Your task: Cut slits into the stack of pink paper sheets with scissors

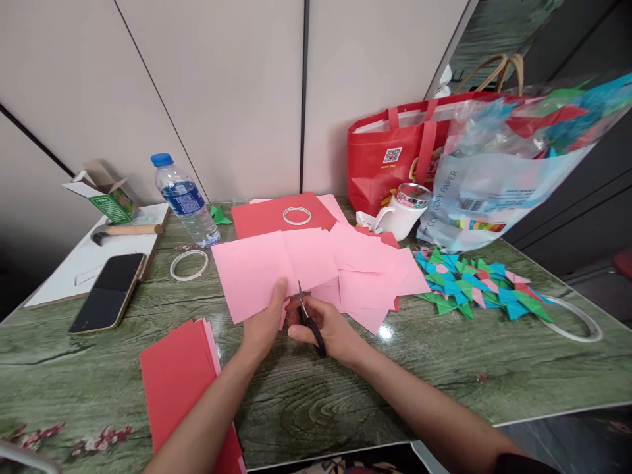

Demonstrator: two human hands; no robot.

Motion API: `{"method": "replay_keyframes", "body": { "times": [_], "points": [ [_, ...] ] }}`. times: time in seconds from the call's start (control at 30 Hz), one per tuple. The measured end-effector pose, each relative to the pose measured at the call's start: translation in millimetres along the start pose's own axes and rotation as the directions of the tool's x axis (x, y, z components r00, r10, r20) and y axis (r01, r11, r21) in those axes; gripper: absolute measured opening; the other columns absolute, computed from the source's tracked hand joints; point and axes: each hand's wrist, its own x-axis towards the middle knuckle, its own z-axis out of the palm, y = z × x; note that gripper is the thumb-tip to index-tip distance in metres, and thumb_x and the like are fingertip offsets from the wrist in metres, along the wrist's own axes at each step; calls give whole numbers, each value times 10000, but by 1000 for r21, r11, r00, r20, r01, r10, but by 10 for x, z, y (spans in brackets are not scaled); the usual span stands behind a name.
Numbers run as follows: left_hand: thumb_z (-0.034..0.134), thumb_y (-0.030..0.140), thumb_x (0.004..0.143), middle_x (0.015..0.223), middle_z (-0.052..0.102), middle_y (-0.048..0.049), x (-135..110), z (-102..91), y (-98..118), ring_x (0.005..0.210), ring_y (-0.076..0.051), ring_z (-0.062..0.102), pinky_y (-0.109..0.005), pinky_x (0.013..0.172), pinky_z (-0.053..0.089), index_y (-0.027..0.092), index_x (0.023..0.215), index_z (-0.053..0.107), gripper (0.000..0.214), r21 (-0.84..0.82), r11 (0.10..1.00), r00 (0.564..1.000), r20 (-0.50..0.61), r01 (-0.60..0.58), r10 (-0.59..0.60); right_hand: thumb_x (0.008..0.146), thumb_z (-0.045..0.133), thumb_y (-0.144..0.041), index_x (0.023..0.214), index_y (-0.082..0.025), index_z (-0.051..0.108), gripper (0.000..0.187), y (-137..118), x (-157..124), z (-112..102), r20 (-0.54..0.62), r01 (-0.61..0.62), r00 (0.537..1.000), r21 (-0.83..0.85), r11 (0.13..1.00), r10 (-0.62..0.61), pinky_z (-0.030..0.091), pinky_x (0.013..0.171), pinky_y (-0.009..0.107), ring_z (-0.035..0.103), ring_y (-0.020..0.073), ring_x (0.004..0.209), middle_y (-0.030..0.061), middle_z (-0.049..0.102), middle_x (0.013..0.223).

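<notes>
A creased sheet of pink paper (251, 273) is gripped along its near edge by my left hand (266, 322), thumb on top. Black-handled scissors (311, 322) are in my right hand (328, 326), with the blades pointing up at the sheet's near right edge. Whether the blades have the paper between them I cannot tell. Just beyond and to the right lies a loose heap of pink paper pieces (372, 276). Left of my forearm rests a stack of red and pink paper (178, 388).
At the left are a phone (108, 293), a hammer (131, 229), a water bottle (185, 201) and a tape roll (189, 265). To the right, folded paper pieces (474, 286) lie before a plastic bag (494, 191), a white mug (405, 214) and a red bag (375, 164).
</notes>
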Motion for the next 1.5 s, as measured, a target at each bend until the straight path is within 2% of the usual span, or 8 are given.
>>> {"method": "replay_keyframes", "body": {
  "times": [0.37, 0.5, 0.77, 1.13, 1.5],
  "points": [
    [651, 457, 594, 1073, 606, -65, -59, -3, 91, 1060, -242, 507, -340, 988, 271, 202, 938, 613, 430, 27, 999, 999, -27, 47, -46, 540, 749, -338, 911, -175, 527, 463, 46, -15, -15, 6, -4, 1000, -3, 1000, 4, 363, 623, 240, 454, 114, 669, -15, 482, 736],
    [606, 479, 635, 1121, 584, -67, -63, 0, 97, 1080, -219, 494, -313, 991, 275, 187, 1009, 588, 475, 84, 996, 1000, -1, 20, -20, 559, 739, -340, 919, -167, 525, 454, 39, -10, -16, 0, -2, 1000, -1, 1000, 2, 354, 610, 236, 442, 109, 658, -14, 473, 729],
    [519, 472, 710, 1120, 586, -72, -93, -10, 171, 1059, -196, 510, -289, 975, 299, 167, 1018, 575, 438, 245, 970, 999, 32, 5, -13, 507, 767, -345, 880, -166, 505, 489, 42, -13, -10, 9, -31, 999, -6, 999, 32, 364, 624, 245, 456, 118, 672, -10, 478, 738],
    [523, 475, 706, 1155, 563, -69, -84, -14, 143, 1085, -192, 490, -278, 988, 278, 171, 1056, 551, 464, 230, 973, 999, 37, -16, 8, 539, 747, -347, 866, -151, 512, 447, 29, -4, 6, -8, -8, 1000, -21, 1000, 8, 340, 571, 234, 438, 102, 613, -23, 477, 691],
    [511, 462, 717, 1122, 584, -68, -106, -23, 177, 1067, -201, 506, -292, 979, 292, 175, 1020, 575, 422, 251, 968, 999, 40, -1, -9, 517, 767, -298, 854, -164, 503, 449, 69, -5, -1, -2, -11, 1000, -10, 1000, 11, 363, 617, 242, 460, 114, 661, -15, 489, 724]
  ]
}}
